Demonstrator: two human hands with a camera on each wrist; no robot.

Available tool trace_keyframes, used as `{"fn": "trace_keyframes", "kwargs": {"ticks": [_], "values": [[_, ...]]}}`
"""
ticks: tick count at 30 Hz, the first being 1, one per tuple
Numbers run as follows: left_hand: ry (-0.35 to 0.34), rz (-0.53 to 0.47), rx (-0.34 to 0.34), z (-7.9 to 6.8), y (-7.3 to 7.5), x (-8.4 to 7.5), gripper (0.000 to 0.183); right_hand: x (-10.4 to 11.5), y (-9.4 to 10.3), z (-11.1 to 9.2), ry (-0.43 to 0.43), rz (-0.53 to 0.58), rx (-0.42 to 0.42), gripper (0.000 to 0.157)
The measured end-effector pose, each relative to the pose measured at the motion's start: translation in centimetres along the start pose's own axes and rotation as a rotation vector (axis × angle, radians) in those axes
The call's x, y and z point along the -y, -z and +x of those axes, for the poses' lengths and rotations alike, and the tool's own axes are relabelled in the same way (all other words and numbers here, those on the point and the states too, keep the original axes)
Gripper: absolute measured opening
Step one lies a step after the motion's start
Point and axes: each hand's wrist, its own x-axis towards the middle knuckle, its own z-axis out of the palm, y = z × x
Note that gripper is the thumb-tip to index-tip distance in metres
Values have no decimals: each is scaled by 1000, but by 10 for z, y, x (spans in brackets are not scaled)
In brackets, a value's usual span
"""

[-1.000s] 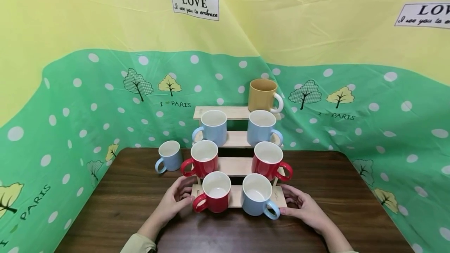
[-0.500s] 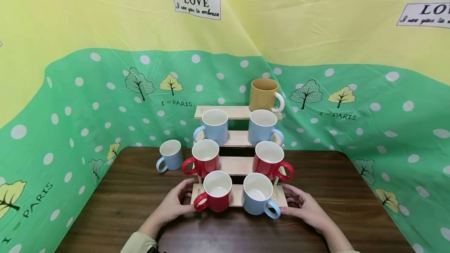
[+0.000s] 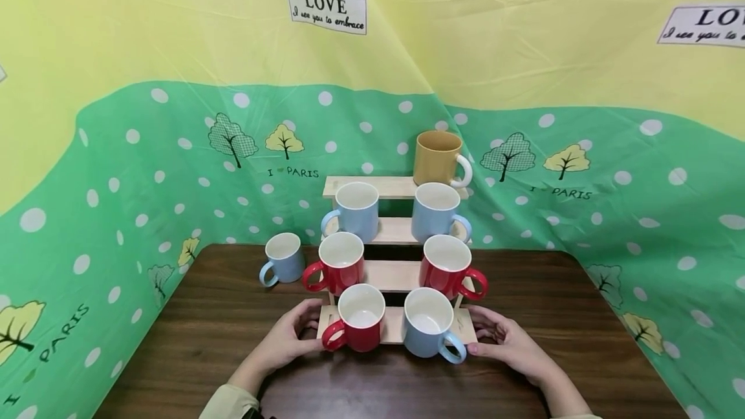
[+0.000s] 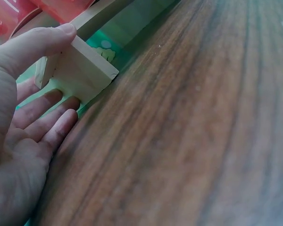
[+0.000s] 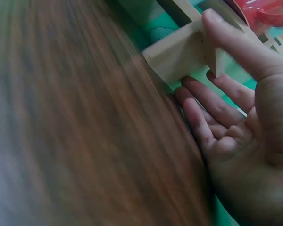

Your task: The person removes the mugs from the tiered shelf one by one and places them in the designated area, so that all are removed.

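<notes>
A light wooden four-step rack point(image 3: 393, 325) stands on the table, full of mugs. My left hand point(image 3: 288, 338) grips the left end of its lowest step, thumb at the front corner and fingers against the side panel point(image 4: 80, 70). At the opposite end my right hand point(image 3: 512, 346) holds the rack likewise, fingertips by the other side panel point(image 5: 179, 54). On the lowest step are a red mug point(image 3: 368, 335) and a light blue mug point(image 3: 420, 336). Two red mugs, left point(image 3: 348, 277) and right point(image 3: 433, 277), occupy the step above.
Higher up stand two light blue mugs, left point(image 3: 365, 222) and right point(image 3: 429, 222), and a mustard mug point(image 3: 432, 163) with a white handle. Another blue mug point(image 3: 289, 268) sits on the dark wooden table point(image 3: 192, 335), left of the rack. A printed curtain point(image 3: 174, 199) hangs behind.
My left hand's fingers have shifted slightly against the rack's end. My right hand stays nearly still at its end, and the mugs keep their places on the steps.
</notes>
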Motion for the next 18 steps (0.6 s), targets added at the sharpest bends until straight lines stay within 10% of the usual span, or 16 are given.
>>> {"fn": "trace_keyframes", "kwargs": {"ticks": [6, 18], "values": [[-8, 2, -2, -2, 1, -1, 72, 28, 12, 3, 33, 40, -112, 74], [-9, -14, 5, 0, 1, 2, 71, 165, 49, 66, 110, -345, -407, 80]]}}
